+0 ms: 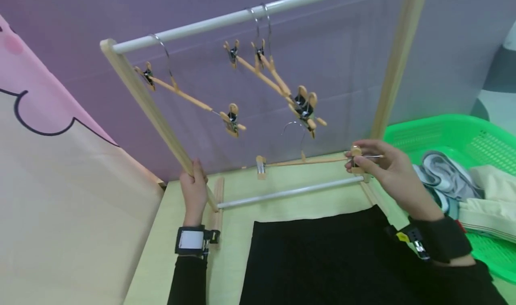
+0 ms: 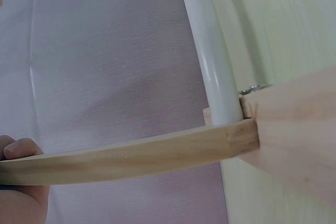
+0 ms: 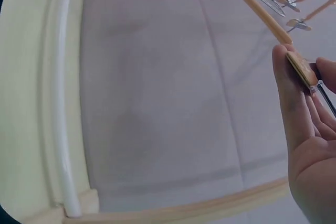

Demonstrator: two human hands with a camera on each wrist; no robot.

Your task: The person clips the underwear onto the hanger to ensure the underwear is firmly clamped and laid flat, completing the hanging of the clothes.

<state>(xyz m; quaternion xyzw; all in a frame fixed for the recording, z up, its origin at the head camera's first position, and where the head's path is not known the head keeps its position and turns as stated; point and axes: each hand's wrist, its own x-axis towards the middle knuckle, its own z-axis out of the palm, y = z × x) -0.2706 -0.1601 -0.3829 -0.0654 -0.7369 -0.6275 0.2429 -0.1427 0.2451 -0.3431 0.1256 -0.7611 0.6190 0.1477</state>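
My left hand [image 1: 193, 195] grips the left wooden post [image 1: 151, 110] of a small clothes rack, low down. In the left wrist view its fingers [image 2: 23, 148] wrap round that post. My right hand [image 1: 391, 170] pinches the clip at the right end of a wooden clip hanger [image 1: 322, 161]; the hanger is off the rack, its metal hook upward. The other clip [image 1: 261, 167] points left. In the right wrist view thumb and fingers close on the held clip [image 3: 302, 72]. A black cloth [image 1: 306, 260] lies flat on the table in front of the rack.
Three more clip hangers, one at left [image 1: 189, 99] and two near the middle, hang from the white top rod [image 1: 205, 25]. A lower white rod [image 1: 290, 193] joins the rack's feet. At right a green basket [image 1: 443, 126] holds grey [image 1: 449, 179] and cream cloths [image 1: 493, 206].
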